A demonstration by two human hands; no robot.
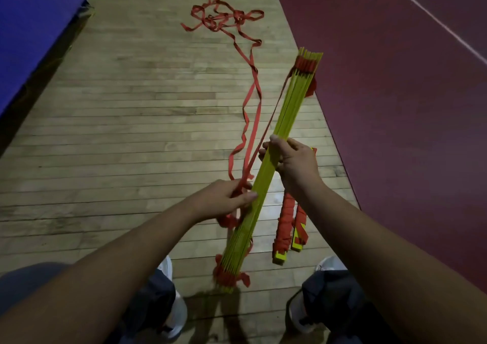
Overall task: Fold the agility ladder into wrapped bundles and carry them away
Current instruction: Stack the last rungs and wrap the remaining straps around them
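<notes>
The person is holding a rung stack point(287, 111) of yellow slats in the air. It is slanting from its lower end near 6 o'clock up to its far end toward 1 o'clock. Red webbing is bunching round both ends of the stack.

The right hand point(292, 161) is gripping the stack at about its middle, with the fingers point(266, 156) curling round it from the 3 o'clock side. The left hand point(224, 198) is sitting just below, at 9 o'clock of the stack. Its fingers are closing narrowly on the red strap point(253, 135), and the thumb is lying against the slats.

From that hand one length of strap is running taut up to the far end of the stack. The loose rest is trailing away over the wooden floor point(131, 132) to a tangle at 12 o'clock.

Two wrapped bundles point(284, 225) are lying side by side on the floor, just at 3 o'clock of the stack's lower half and partly under the right forearm. Both are bound in red strap.

A blue mat point(34, 27) is filling the 10 o'clock corner. A dark red court surface point(395, 106) with white lines is covering the 2 o'clock side. White shoes point(330, 263) are showing near 6 o'clock.
</notes>
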